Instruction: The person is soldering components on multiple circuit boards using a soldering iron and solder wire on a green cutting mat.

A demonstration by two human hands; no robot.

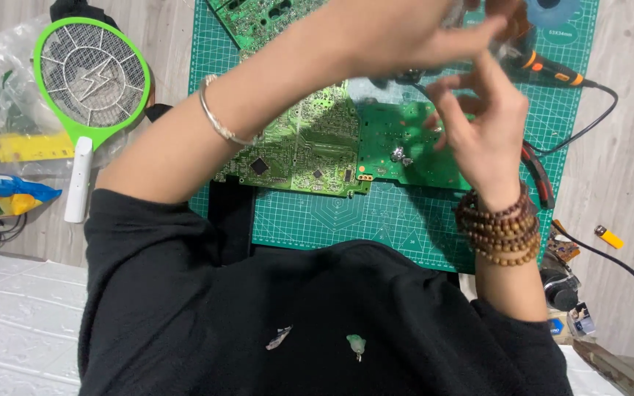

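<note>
Pale grey wood-grain floor (625, 169) under even indoor light; white embossed brick-pattern panel (16, 323) lies at lower left.

Bare green cutting mat (376, 220) before circuit boards (310, 150); soldering iron (552, 70) cord at right.
</note>
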